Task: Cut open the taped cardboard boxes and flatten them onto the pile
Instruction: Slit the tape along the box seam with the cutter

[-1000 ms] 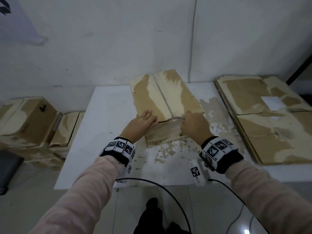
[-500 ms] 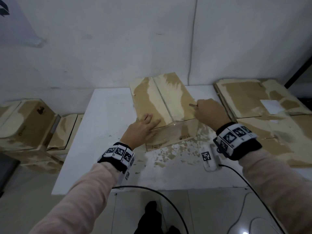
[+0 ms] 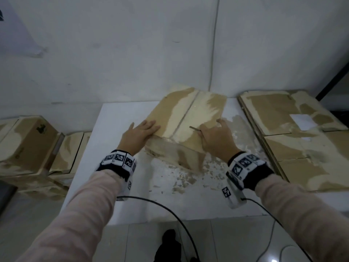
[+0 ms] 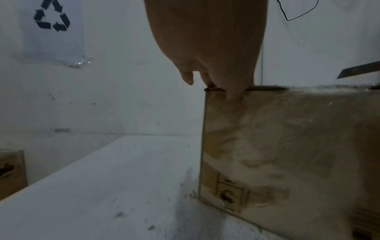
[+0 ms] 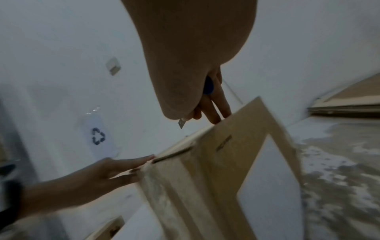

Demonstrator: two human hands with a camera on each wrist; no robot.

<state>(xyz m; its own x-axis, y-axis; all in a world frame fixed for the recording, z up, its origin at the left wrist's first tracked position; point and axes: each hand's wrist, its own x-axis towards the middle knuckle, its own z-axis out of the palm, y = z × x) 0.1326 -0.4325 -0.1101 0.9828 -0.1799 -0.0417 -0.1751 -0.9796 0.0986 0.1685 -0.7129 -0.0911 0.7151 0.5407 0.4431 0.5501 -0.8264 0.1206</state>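
Showing a recycling symbol sign (image 4: pixel 52 16), left hand (image 3: pixel 140 134) flat on box (image 3: pixel 188 118), right hand (image 3: pixel 217 137) gripping knife (image 3: pixel 195 128).

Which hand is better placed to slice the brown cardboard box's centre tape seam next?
Right: the right hand grips the blue-handled knife beside the seam; the left hand lies flat, steadying the brown cardboard box.

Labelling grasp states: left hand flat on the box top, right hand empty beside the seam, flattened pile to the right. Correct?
One error: the right hand is not empty. It grips a cutter; the right wrist view shows its blade under the fingers. The left hand does lie flat on the box, and the flattened pile is to the right.
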